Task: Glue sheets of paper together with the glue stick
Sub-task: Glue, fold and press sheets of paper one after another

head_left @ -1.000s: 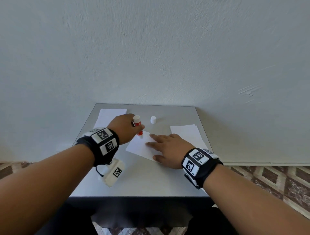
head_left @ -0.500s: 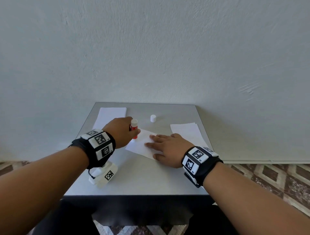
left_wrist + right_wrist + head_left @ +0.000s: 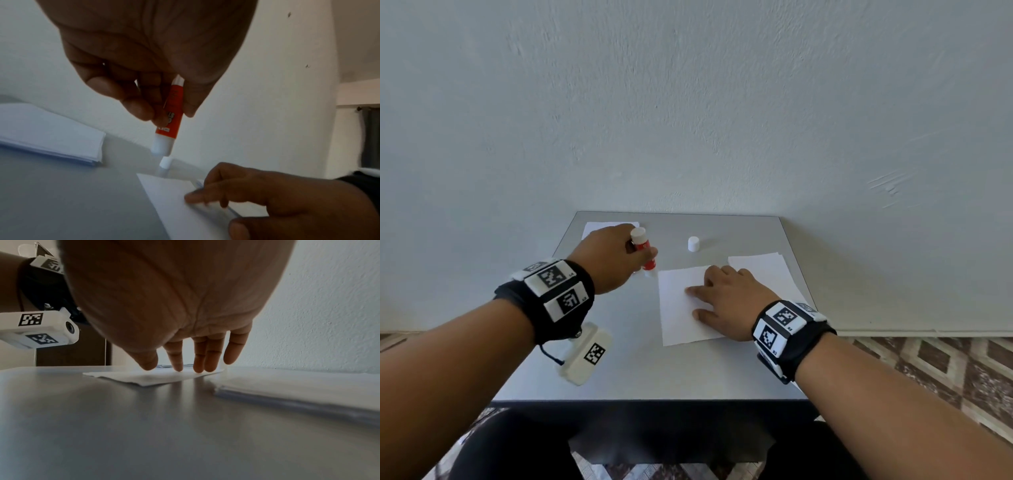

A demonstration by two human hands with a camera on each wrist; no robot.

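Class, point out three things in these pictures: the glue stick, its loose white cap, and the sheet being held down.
glue stick [image 3: 171, 113]: left wrist view, on its red label.
cap [image 3: 693, 244]: head view, on its side wall.
sheet [image 3: 676, 308]: head view, on the bare left half.

Glue stick [image 3: 169, 116] label print blurred, perhaps a brand, no text readable

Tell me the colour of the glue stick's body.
Red-orange, with white ends; the glue stick shows best in the left wrist view.

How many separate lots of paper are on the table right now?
3: a stack at the far left behind the left hand, a stack at the right, one sheet under the right hand.
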